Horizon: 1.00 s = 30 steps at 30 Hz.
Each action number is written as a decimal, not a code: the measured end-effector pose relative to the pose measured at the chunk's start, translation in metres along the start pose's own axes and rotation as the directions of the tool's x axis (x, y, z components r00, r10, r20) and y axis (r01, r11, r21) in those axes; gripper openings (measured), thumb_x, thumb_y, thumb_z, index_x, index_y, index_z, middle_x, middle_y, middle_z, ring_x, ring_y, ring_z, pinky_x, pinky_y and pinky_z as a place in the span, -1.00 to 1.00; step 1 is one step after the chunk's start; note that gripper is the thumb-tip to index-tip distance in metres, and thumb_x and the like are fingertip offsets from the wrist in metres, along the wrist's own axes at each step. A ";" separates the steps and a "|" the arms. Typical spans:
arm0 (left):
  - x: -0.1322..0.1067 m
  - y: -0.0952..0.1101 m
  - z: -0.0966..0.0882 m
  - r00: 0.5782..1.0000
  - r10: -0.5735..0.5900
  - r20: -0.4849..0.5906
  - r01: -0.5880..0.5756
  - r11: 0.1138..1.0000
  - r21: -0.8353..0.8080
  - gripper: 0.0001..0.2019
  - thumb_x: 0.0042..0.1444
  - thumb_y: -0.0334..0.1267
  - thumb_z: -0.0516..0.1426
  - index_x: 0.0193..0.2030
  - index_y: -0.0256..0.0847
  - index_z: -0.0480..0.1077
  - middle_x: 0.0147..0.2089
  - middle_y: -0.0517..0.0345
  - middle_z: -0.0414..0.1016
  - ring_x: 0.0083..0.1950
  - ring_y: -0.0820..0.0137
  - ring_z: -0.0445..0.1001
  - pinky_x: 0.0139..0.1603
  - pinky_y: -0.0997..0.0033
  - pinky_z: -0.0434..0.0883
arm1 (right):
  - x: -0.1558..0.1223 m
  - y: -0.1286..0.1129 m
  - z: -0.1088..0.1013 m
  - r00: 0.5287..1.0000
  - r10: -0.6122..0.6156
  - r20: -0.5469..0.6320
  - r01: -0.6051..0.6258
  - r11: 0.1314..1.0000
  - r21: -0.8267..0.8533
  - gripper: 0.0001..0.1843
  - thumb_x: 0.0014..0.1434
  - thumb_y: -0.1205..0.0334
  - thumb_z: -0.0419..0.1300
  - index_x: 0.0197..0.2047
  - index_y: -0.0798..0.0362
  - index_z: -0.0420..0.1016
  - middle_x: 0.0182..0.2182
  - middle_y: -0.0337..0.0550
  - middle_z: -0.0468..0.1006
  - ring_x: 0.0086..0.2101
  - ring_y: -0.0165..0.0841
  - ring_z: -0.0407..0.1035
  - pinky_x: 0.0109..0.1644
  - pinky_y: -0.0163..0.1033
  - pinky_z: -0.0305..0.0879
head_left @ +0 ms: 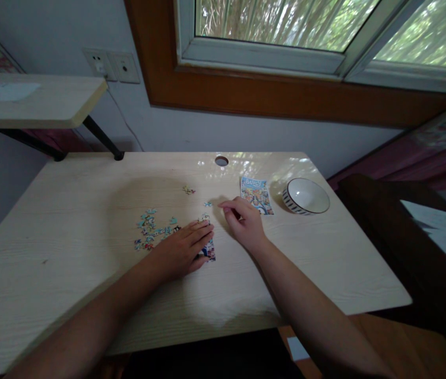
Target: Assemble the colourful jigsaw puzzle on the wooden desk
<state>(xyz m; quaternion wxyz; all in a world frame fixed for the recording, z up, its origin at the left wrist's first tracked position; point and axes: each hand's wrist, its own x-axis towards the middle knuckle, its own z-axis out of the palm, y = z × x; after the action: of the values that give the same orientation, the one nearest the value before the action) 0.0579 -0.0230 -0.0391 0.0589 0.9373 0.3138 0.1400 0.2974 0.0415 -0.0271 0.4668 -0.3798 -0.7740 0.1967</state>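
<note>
Left fingers (201,232) over multicoloured jigsaw (211,251)

On the table (333,263), the left hand (187,245) lies over joined puzzle pieces (211,250); loose pieces (149,228) spread toward its ten o'clock, the right hand (244,223) at two, a bowl (308,196) beyond.

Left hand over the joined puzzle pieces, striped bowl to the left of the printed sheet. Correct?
Not quite: in the head view the striped bowl stands to the right of the printed sheet. The left hand is over the joined puzzle pieces, as you say.
</note>
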 end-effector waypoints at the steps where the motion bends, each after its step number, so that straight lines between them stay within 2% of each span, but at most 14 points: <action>1: 0.000 0.000 0.000 1.000 0.001 0.000 -0.001 1.000 0.001 -0.45 0.37 -0.14 0.14 0.41 -0.34 0.25 0.48 -0.23 0.24 0.53 0.06 0.18 0.52 -0.03 0.25 | 0.000 0.000 0.000 1.000 0.000 -0.003 0.000 1.000 0.000 -0.75 0.34 0.39 0.14 -0.07 -0.06 0.62 -0.42 -0.25 0.41 -0.41 -0.38 0.32 -0.32 -0.24 0.25; 11: 0.000 0.000 0.000 0.999 0.015 -0.030 -0.016 1.000 -0.024 -0.46 0.37 -0.16 0.15 0.41 -0.33 0.26 0.46 -0.21 0.28 0.52 0.10 0.19 0.52 -0.01 0.24 | 0.000 -0.001 -0.002 1.000 0.024 0.003 -0.024 0.999 -0.033 -0.75 0.33 0.36 0.14 -0.08 -0.06 0.63 -0.43 -0.26 0.41 -0.41 -0.38 0.33 -0.31 -0.24 0.26; 19: 0.002 0.002 0.000 0.999 0.045 -0.031 -0.043 0.998 0.048 -0.49 0.37 -0.15 0.16 0.37 -0.37 0.32 0.43 -0.18 0.33 0.44 0.08 0.33 0.48 0.01 0.32 | 0.003 -0.004 -0.003 1.000 0.022 -0.008 -0.023 0.998 -0.057 -0.75 0.33 0.36 0.13 -0.09 -0.04 0.63 -0.44 -0.26 0.42 -0.43 -0.39 0.33 -0.32 -0.25 0.26; 30: 0.003 0.003 -0.003 0.995 0.074 -0.070 -0.071 0.996 0.048 -0.54 0.36 -0.17 0.16 0.34 -0.29 0.37 0.39 -0.10 0.41 0.37 0.13 0.40 0.44 0.03 0.35 | 0.003 -0.005 -0.004 0.999 0.019 -0.030 -0.021 0.997 -0.075 -0.75 0.32 0.35 0.13 -0.10 -0.05 0.63 -0.45 -0.26 0.44 -0.42 -0.38 0.33 -0.31 -0.24 0.27</action>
<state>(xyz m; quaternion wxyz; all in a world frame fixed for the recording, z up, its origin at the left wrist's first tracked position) 0.0607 -0.0233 -0.0355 0.0212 0.9435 0.2848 0.1683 0.2983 0.0405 -0.0202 0.4614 -0.4075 -0.7702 0.1666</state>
